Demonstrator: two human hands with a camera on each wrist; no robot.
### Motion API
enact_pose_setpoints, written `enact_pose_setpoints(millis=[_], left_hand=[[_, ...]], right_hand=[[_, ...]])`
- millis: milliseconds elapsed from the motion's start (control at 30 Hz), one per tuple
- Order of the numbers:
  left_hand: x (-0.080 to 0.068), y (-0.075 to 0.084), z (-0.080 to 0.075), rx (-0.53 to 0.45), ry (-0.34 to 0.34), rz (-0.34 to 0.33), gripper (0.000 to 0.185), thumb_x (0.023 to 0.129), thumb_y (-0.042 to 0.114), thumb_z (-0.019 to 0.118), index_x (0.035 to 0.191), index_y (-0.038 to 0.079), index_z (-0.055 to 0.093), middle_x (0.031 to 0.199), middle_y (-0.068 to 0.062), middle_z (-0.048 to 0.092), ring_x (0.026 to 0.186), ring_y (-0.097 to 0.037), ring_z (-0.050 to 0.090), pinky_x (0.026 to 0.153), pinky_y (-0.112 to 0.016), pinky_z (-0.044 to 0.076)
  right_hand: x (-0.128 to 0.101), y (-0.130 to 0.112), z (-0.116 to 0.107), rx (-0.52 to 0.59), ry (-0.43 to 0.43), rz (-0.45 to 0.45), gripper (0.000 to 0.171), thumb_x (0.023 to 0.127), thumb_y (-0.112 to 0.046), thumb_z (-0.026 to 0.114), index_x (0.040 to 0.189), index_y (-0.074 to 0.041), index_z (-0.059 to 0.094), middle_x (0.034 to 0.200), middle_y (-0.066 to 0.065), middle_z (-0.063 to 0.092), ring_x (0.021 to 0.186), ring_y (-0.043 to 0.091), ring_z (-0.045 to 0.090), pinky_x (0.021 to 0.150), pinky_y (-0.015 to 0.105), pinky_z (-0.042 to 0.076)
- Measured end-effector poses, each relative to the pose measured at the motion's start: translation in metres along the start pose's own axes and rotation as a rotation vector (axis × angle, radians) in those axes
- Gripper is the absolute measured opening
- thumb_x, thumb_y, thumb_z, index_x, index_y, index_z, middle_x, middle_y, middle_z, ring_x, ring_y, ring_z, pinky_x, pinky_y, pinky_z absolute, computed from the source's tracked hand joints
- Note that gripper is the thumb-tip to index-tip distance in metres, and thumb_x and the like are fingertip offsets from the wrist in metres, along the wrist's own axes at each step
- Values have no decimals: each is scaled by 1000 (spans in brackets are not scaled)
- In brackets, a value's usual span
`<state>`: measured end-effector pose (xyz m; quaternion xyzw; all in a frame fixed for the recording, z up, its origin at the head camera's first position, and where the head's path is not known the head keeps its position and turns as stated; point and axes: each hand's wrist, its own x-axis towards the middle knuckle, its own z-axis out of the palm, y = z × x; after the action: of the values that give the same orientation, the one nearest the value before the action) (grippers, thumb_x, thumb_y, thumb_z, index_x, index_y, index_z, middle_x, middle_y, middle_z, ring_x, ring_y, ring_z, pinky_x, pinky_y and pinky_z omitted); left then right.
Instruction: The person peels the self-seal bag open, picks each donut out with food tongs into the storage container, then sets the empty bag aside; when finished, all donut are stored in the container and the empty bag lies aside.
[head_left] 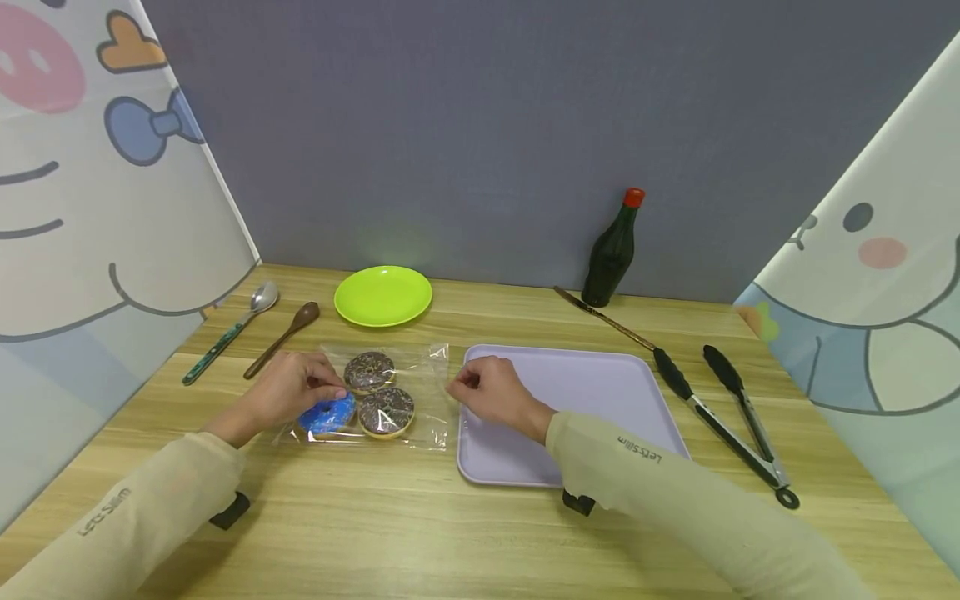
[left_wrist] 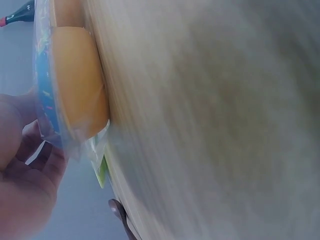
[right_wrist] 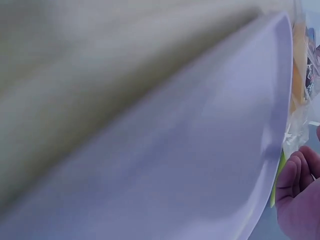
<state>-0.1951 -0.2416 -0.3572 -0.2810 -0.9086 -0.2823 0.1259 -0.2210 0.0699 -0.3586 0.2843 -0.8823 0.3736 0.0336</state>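
A clear plastic bag (head_left: 426, 367) lies on the wooden table with three doughnuts inside. Two doughnuts (head_left: 386, 412) have dark speckled tops, and the third is a blue-topped doughnut (head_left: 327, 414) with sprinkles. At the bag's left end my left hand (head_left: 288, 387) pinches the film by the blue doughnut; the left wrist view shows thumb and fingers (left_wrist: 54, 162) against the wrapped doughnut (left_wrist: 80, 82). My right hand (head_left: 495, 392) is above the left rim of a pale purple tray (head_left: 585, 383). Its bent fingers (right_wrist: 287, 177) meet the bag's right edge; whether they grip it is unclear.
A lime-green plate (head_left: 383, 296) sits behind the bag. Left of it lie a metal spoon (head_left: 232, 332) and a brown wooden spoon (head_left: 283, 339). Behind the tray stands a dark bottle (head_left: 611, 258), with a patterned knife (head_left: 603, 317) nearby. Black-tipped tongs (head_left: 738, 437) lie to its right.
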Motion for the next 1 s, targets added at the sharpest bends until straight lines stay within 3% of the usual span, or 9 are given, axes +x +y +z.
enact_pose_setpoints(millis=[200,467,1000], left_hand=[[-1,-1,0,7,5,14,11,74,3,80,74,14,76,71,14,61,61,-3,52,53,-24,45],[0,-2,1,-1,6,20,12,74,3,80,74,13,76,72,14,61,62,-3,53,52,-24,45],[1,-1,1,3,-3,12,13,74,2,79,73,14,75,72,13,62,62,-3,53,53,-24,46]], right_hand=[[17,-8,6,-76,-54,-19,14,86,-20,70,80,-8,71,69,-7,61,63,6,54,61,22,46],[31,-9,9,-145,-70,23,15,87,-20,71,75,-10,70,66,-7,60,58,7,52,59,23,44],[22,4,8,19,46,60,16,84,-7,66,68,-7,67,59,-4,56,54,8,48,51,23,42]])
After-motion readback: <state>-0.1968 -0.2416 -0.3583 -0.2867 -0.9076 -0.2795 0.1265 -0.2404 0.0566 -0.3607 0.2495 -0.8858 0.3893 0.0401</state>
